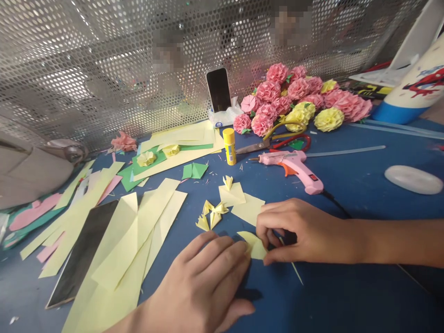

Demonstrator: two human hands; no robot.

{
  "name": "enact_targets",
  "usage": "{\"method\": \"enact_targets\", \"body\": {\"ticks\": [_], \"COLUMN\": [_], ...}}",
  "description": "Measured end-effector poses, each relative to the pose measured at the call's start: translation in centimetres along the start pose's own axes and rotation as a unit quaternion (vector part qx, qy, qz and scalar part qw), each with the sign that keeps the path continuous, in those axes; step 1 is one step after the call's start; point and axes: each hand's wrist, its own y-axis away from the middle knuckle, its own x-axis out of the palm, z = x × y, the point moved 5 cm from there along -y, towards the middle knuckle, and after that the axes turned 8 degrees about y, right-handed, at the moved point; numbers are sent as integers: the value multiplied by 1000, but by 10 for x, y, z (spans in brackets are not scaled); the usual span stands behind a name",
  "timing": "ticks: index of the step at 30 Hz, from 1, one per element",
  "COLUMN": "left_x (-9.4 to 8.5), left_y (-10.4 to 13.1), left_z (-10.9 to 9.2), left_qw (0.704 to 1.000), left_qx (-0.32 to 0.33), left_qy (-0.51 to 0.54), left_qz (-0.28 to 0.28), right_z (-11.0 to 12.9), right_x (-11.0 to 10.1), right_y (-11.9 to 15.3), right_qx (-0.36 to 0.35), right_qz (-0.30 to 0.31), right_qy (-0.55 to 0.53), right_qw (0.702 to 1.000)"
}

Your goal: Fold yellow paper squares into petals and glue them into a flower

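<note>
A small piece of pale yellow paper (257, 249) with a curved edge lies on the blue table between my hands. My left hand (211, 273) rests beside it, fingers stretched out with their tips on its left side, the thumb apart. On the other side, my right hand (294, 231) has its thumb and forefinger closed at the paper's right edge. Just beyond are a few small folded yellow paper pieces (212, 215) and two yellow paper squares (248, 210). A thin yellow paper strip (297, 274) lies below my right hand.
Yellow paper strips (152, 226) and a dark flat panel (83, 254) spread at left. Further back are a glue stick (229, 147), scissors (255, 147), a pink glue gun (294, 170), paper flowers (277, 99) and a propped phone (218, 90). A perforated metal panel (132, 60) stands behind.
</note>
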Motion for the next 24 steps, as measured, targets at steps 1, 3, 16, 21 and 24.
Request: {"method": "enact_targets", "body": {"ticks": [1,3,16,21,24], "left_x": [1,3,13,7,7], "left_y": [1,2,12,7,3], "left_z": [-1,-3,-17,-13,-7], "left_qw": [1000,1000,991,997,999], "left_qx": [3,11,88,55,11], "left_qy": [1,-7,-89,-55,-47], "left_qz": [4,8,38,12,16], "right_z": [-2,-5,12,27,37], "right_x": [0,0,-1,-5,-6], "right_y": [0,0,3,10,13], "right_qx": [10,26,-180,-272,-288], "right_qz": [0,0,-49,-83,-82], "right_qy": [-8,-16,203,346,369], "right_qw": [1000,1000,961,894,880]}}
